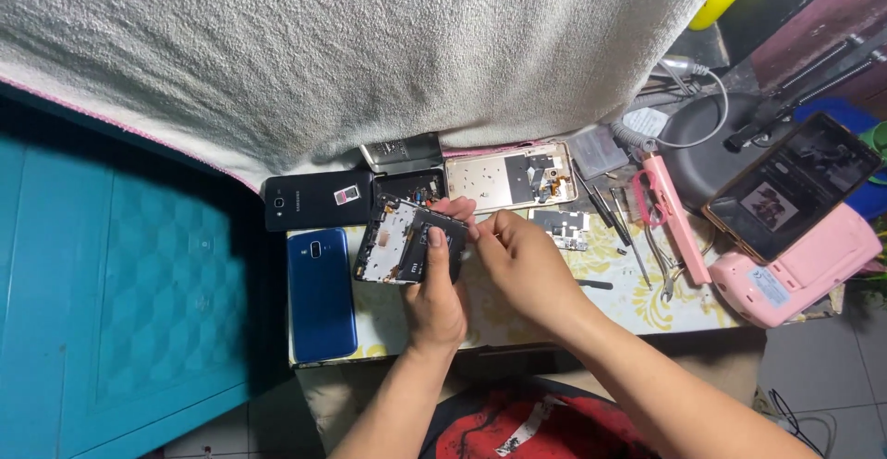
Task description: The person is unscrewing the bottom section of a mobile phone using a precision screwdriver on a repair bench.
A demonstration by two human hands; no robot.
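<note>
My left hand [434, 293] grips an opened phone body [397, 242], its inner frame and black battery facing up, held just above a small table [647, 307] with a yellow floral cover. My right hand [522, 260] meets it from the right, fingertips pinched at the phone's upper right edge near the battery. Whether the fingers hold a small part is hidden. Beyond the hands lies a gold phone frame [508, 177] with its inside exposed, and a small circuit board [564, 228] sits just right of my right hand.
A black phone back [319, 200] and a blue phone [321, 293] lie at the table's left. Screwdrivers and tweezers [614, 219], a pink tool [674, 219], a pink stand with a lit phone [790, 187], cables, a white towel [370, 53] behind, and a teal cabinet [120, 283] at left.
</note>
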